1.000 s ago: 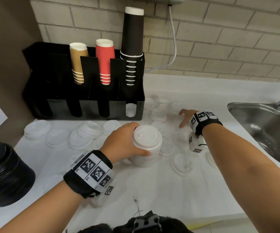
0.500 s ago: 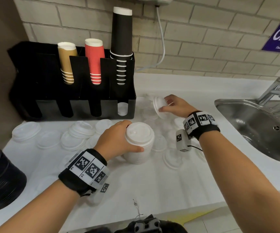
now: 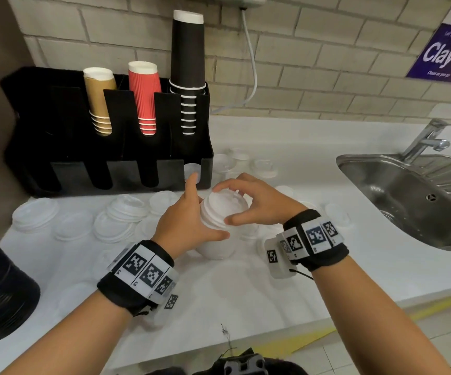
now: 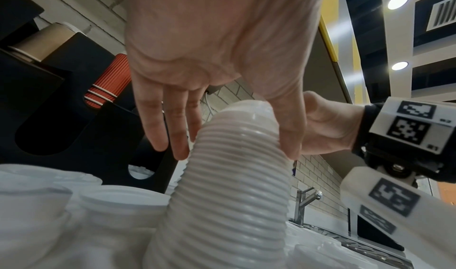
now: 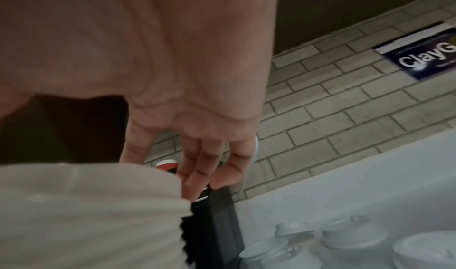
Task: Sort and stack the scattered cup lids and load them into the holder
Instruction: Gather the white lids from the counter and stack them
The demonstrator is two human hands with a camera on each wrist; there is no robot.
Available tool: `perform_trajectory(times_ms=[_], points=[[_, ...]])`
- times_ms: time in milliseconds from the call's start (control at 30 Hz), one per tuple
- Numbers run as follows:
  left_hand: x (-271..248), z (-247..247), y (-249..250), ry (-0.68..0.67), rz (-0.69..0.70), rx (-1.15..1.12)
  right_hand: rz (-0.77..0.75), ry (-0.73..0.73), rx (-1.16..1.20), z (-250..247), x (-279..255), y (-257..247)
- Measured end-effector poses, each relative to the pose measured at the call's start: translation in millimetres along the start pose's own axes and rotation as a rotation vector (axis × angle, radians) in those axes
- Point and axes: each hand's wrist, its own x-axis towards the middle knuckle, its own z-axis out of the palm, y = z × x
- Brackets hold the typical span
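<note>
A ribbed stack of white cup lids (image 3: 216, 239) stands on the white counter in front of the black holder (image 3: 105, 158). My left hand (image 3: 196, 212) grips the stack from the left, thumb across its front and fingers (image 4: 158, 128) lying nearly straight along its far side. My right hand (image 3: 246, 204) pinches a single white lid (image 3: 224, 204) by its rim, right on top of the stack. The left wrist view shows the stack (image 4: 229, 185) from below. In the right wrist view it (image 5: 86, 205) is blurred under my fingers (image 5: 197, 166).
Loose white lids (image 3: 127, 209) lie scattered left of, behind and right of the stack (image 5: 352, 232). A pile of black lids (image 3: 0, 293) sits at the near left. Brown, red and black cups (image 3: 188, 63) fill the holder's back slots. The steel sink (image 3: 408, 190) and tap (image 3: 424, 139) are on the right.
My right hand picked a lid from the far counter, carried it back and brought it onto the stack. My left hand stayed on the stack, its fingers now straighter.
</note>
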Motion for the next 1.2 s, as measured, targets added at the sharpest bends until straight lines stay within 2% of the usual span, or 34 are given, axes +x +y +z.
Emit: perform_trajectory(times_ms=[333,533,600,667,700,767,800,900,967,1200], points=[[3,2,-1,-0.014,-0.015,0.052,0.025,0.021,-0.193,15,9,-11],[3,0,2,-0.012,0.005,0.103,0.03,0.045,-0.138,19,5,-6],[3,-1,3,-0.006,0.018,0.095,0.05,0.018,-0.043,11,1,-2],[3,-2,3,-0.009,0.023,0.09,0.102,0.064,0.137,-4,-4,7],[3,-3,3,-0.011,0.024,0.091,0.149,0.14,0.193,-14,-6,15],[3,-4,3,-0.017,0.018,0.099,0.311,0.292,0.09,-35,-7,38],[3,-4,3,-0.023,0.013,0.102,0.429,0.296,-0.056,-45,-7,53],[4,-4,4,-0.032,0.009,0.105,0.774,0.06,-0.455,-60,-9,95],[4,-4,4,-0.036,0.006,0.105,0.861,-0.06,-0.524,-56,-11,110],[6,-5,4,-0.042,-0.006,0.108,0.783,-0.054,-0.491,-38,-10,125]])
